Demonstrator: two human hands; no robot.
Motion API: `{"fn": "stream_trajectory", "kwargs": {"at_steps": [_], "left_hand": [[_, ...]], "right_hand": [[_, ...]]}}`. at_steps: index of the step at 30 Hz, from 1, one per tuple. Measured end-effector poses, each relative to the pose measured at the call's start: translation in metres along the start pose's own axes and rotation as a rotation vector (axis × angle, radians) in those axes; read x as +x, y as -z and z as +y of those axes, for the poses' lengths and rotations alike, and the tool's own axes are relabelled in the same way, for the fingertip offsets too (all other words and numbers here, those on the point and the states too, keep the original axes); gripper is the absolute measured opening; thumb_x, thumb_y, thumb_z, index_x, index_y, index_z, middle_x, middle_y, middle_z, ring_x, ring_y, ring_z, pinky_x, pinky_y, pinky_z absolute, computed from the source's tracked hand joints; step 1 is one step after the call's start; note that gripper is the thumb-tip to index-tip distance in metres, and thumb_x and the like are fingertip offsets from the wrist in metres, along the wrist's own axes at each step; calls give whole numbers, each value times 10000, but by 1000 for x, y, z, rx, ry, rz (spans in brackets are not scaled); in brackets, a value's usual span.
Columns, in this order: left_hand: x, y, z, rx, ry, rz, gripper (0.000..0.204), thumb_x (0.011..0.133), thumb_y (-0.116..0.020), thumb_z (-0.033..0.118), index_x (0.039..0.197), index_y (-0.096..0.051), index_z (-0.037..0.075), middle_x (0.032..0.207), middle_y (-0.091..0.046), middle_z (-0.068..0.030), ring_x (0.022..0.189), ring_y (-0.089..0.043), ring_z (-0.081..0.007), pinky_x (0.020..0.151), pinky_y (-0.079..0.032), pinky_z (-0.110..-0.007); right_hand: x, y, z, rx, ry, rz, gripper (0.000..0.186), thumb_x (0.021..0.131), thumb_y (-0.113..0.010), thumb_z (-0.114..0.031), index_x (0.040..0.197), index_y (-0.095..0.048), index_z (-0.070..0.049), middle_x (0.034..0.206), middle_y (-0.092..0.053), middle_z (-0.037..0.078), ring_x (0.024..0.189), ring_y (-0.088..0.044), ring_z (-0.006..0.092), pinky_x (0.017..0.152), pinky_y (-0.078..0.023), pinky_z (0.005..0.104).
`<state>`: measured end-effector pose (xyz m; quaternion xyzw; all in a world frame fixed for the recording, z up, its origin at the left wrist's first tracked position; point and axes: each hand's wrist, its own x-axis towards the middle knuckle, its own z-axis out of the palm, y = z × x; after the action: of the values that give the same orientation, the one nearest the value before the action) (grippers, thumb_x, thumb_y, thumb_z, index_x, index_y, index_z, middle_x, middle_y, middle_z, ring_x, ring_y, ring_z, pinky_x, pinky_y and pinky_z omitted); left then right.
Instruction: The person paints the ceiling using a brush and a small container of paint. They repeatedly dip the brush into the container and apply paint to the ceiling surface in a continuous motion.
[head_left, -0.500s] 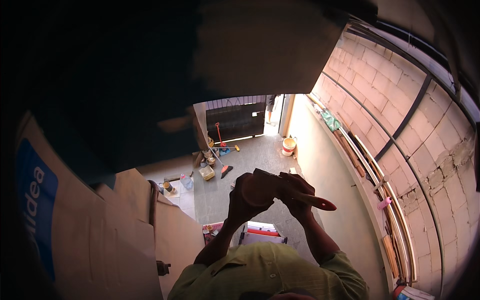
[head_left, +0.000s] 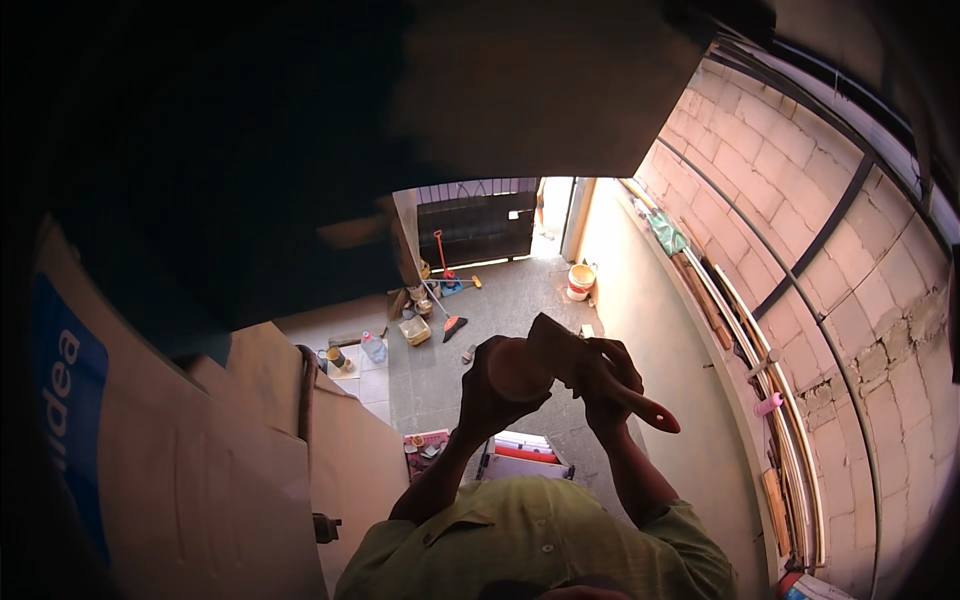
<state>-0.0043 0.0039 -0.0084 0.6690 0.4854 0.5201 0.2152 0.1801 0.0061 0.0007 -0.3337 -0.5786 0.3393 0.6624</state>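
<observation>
My left hand (head_left: 487, 395) is closed around a round brownish object (head_left: 517, 370), about the size of a roll, held up in front of my chest. My right hand (head_left: 603, 382) grips a hand tool (head_left: 645, 407) with a pale wooden handle that ends in a red tip pointing down and right. The tool's dark flat end (head_left: 550, 338) lies against the top of the round object. Both hands touch each other over the object. My green shirt (head_left: 540, 545) fills the lower edge.
Big cardboard boxes (head_left: 200, 460) stand close at my left. A brick wall (head_left: 830, 290) with planks and rails (head_left: 780, 400) leaning on it runs along the right. On the grey floor (head_left: 500, 300) lie a bottle, brooms and a bucket (head_left: 581, 279) before a dark gate (head_left: 480, 225).
Both hands stay almost in place in front of me. The tool's red tip has dropped slightly, and the round object's face shows a bit more.
</observation>
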Motion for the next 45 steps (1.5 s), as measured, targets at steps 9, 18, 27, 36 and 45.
{"fn": "stream_trajectory", "kwargs": {"at_steps": [9,18,27,36,45], "left_hand": [[1,2,0,-41,25,8,917,535,-927,296,1274,-439,56,1168,-607,-139,1064,-627,-266,924,-507,-380],[6,3,-3,-42,9,8,913,539,-924,285,1275,-436,53,1182,-596,-138,1068,-621,-266,920,-508,-377],[9,1,-7,-34,21,1,924,531,-926,272,1283,-434,56,1179,-602,-142,1070,-623,-260,929,-505,-380],[5,0,-9,-30,30,-8,879,561,-916,275,1265,-438,58,1179,-598,-146,1061,-623,-280,912,-517,-384],[6,-4,-10,-46,37,-25,892,556,-919,274,1271,-432,55,1164,-608,-153,1058,-630,-278,905,-522,-387]], "right_hand": [[9,-2,0,-268,242,-142,372,849,-698,-47,1173,-539,40,1044,-606,115,766,-647,154,555,-531,235],[10,-4,15,-160,166,-63,359,860,-685,-46,1178,-539,36,1042,-613,116,743,-638,140,537,-517,227],[7,-7,4,-154,65,-110,375,848,-701,-61,1183,-574,48,1051,-623,117,931,-640,174,757,-531,271],[5,-4,16,-209,120,-68,380,866,-683,-73,1193,-537,53,1107,-595,130,928,-643,194,757,-549,290],[4,-5,13,-217,132,3,364,828,-724,-74,1152,-599,34,1034,-647,162,854,-665,204,708,-553,303]]}}
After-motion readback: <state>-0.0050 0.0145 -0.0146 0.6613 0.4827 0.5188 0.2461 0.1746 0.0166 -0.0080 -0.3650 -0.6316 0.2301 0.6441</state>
